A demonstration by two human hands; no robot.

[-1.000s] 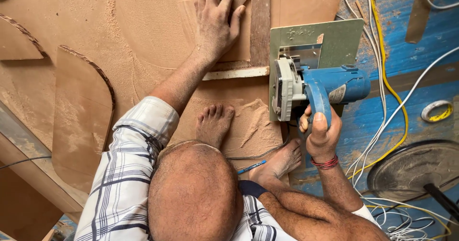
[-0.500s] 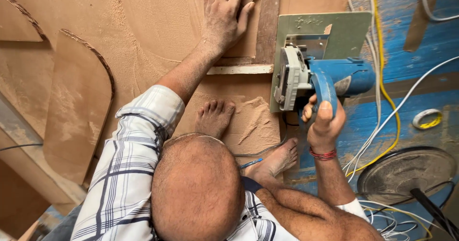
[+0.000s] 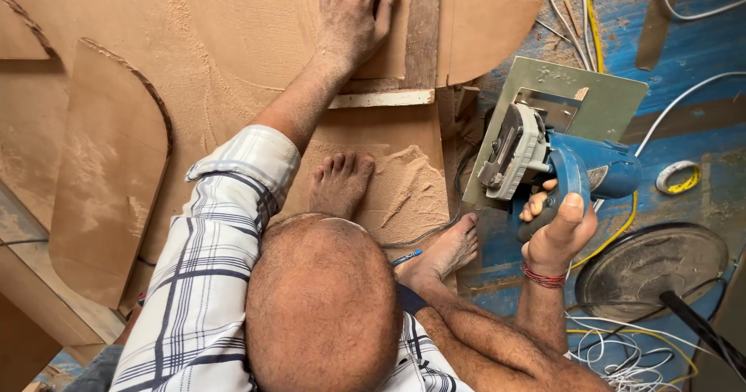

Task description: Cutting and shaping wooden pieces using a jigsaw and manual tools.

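My left hand (image 3: 353, 19) lies flat, fingers spread, on a large sawdust-covered brown board (image 3: 233, 42) beside a narrow upright wood strip (image 3: 423, 27). My right hand (image 3: 556, 229) grips the handle of a blue circular saw (image 3: 579, 163). The saw's grey-green base plate (image 3: 598, 101) is tilted and sits to the right of the board, over the blue floor. My bare feet (image 3: 342, 182) rest on the board near a heap of sawdust (image 3: 408, 190).
A curved cut-off panel (image 3: 109, 174) lies at left. A blue pencil (image 3: 406, 257) sits by my right foot. On the blue floor lie a yellow tape roll (image 3: 678, 178), a dark round disc (image 3: 653, 264) and tangled white and yellow cables (image 3: 614, 353).
My right hand has swung the saw to the right, away from the board edge, and tilted it. My left hand has stayed pressed on the board.
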